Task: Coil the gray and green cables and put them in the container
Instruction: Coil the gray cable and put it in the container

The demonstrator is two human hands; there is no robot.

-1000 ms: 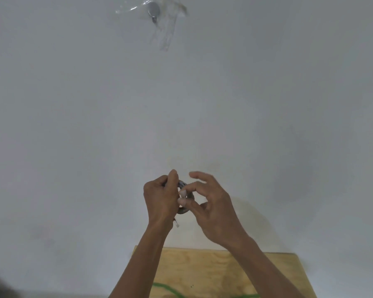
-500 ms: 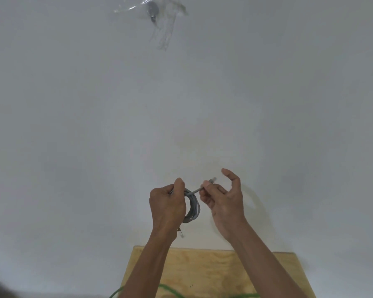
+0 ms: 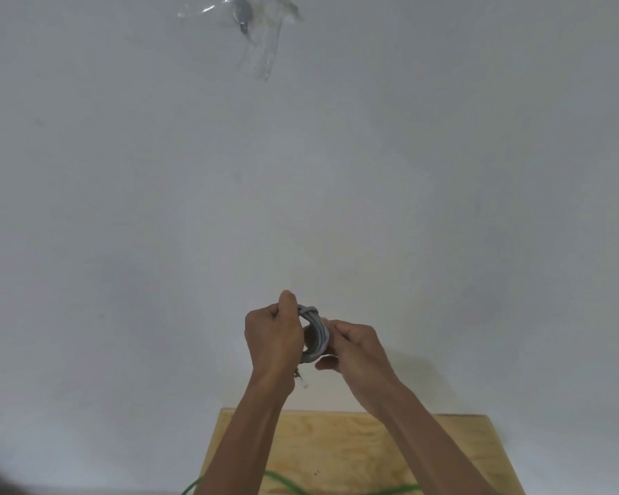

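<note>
The gray cable [image 3: 317, 332] is wound into a small tight coil held up in front of a white wall. My left hand [image 3: 272, 334] grips the coil's left side, thumb on top. My right hand [image 3: 358, 342] holds the coil's right side with its fingers curled around the loops. A white plug end [image 3: 305, 385] of the gray cable hangs below my left hand. The green cable [image 3: 283, 481] lies loose on the wooden table [image 3: 336, 455] at the bottom edge, partly hidden by my forearms. No container is in view.
A white wall fills most of the view. High on it, a patch of clear tape over a dark spot [image 3: 243, 19] sticks to the wall. The wooden table's far edge meets the wall below my hands.
My right hand, which was pulling the free cable end out to the right, has come back to the coil and closed on it. The coil looks tighter.
</note>
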